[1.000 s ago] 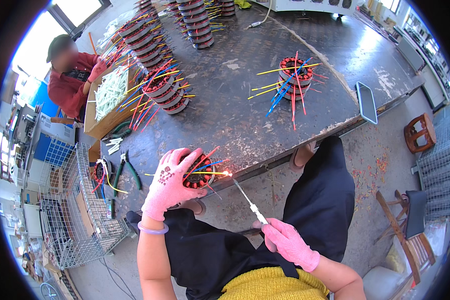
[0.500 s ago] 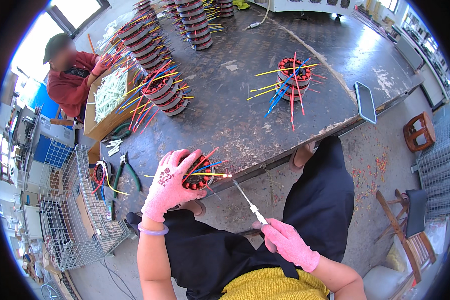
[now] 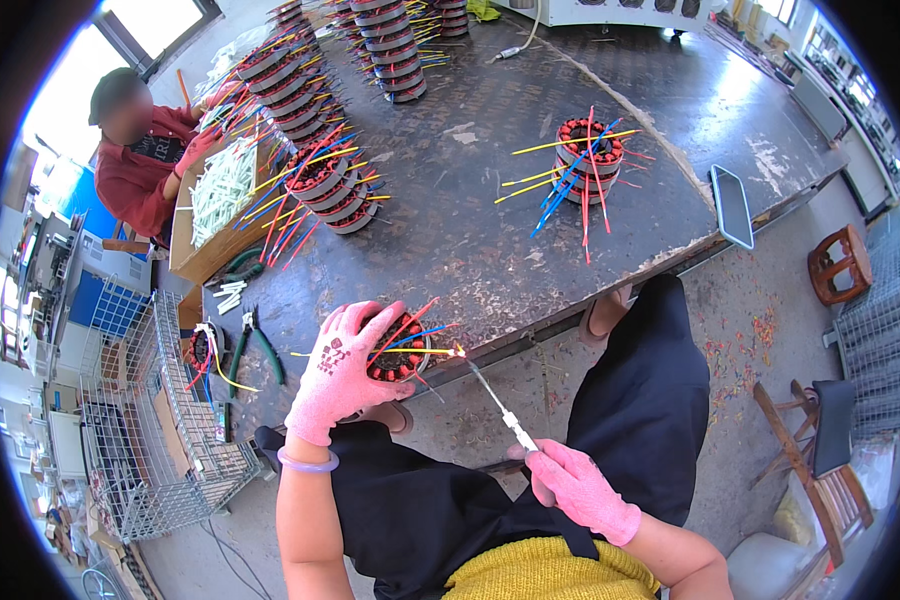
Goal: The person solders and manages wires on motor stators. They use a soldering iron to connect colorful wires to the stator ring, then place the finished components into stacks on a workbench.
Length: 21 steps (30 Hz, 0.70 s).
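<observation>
Pink-gloved hands solder lead wires on a wound stator at the near bench edge.
The left hand point(image 3: 342, 372), fingers clasped over the stator point(image 3: 398, 352), steadies it; the right hand point(image 3: 577, 487), fingers clenched on the thin soldering iron point(image 3: 500, 409), brings its tip to the bright joint. It seems best to hold steady and keep the tip off the coloured wire sleeves. The bench point(image 3: 490, 230) is dark, scuffed metal.

A dark, scuffed worktop point(image 3: 470, 230) fills the middle of a workshop. Grey concrete floor point(image 3: 730, 340) lies below it, speckled with coloured scraps. Bright windows point(image 3: 140, 20) glow top left. A wooden stool point(image 3: 838, 265) stands right, wire baskets point(image 3: 160, 440) left.
</observation>
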{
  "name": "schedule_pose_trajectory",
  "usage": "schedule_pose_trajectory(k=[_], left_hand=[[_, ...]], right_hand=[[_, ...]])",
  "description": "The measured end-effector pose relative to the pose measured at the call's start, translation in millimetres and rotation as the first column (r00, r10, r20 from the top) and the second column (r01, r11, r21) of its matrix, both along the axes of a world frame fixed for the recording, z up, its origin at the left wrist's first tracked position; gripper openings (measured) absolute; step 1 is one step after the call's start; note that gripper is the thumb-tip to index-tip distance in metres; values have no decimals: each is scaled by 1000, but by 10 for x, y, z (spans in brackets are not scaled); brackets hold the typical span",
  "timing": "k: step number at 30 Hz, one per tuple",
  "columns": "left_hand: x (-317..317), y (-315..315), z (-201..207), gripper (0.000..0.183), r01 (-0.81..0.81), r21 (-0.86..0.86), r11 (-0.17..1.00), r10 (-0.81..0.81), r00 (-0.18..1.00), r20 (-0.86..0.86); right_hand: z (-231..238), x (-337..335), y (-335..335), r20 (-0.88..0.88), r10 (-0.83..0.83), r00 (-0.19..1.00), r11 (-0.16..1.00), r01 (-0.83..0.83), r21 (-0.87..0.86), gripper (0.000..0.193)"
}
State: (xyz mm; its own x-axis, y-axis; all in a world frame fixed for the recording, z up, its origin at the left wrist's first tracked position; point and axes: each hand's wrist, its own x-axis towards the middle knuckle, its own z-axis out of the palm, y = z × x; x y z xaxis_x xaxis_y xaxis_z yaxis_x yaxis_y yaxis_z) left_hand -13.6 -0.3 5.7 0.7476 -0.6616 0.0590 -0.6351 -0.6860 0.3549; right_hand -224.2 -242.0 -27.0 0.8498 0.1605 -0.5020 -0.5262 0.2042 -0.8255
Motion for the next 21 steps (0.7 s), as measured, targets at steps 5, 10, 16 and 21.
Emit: schedule_pose_trajectory(k=[5, 10, 16, 21], left_hand=[[-8, -4, -8, 89, -4, -17, 1000, 4, 1000, 12], [-10, -7, -4, 90, -2, -12, 1000, 2, 1000, 13], [-5, -5, 1, 95, -9, 6, 1000, 9, 1000, -2], [-13, -5, -9, 91, -3, -12, 1000, 3, 1000, 1]], right_hand=[[14, 14, 15, -24, -4, 1000, 1000, 5, 15, 35], [-15, 2, 21, -39, -11, 999, 1000, 13, 27, 35], [-27, 13, 15, -10, -3, 1000, 1000, 3, 16, 35], [1, 22, 18, -15, -12, 1000, 1000, 12, 9, 34]])
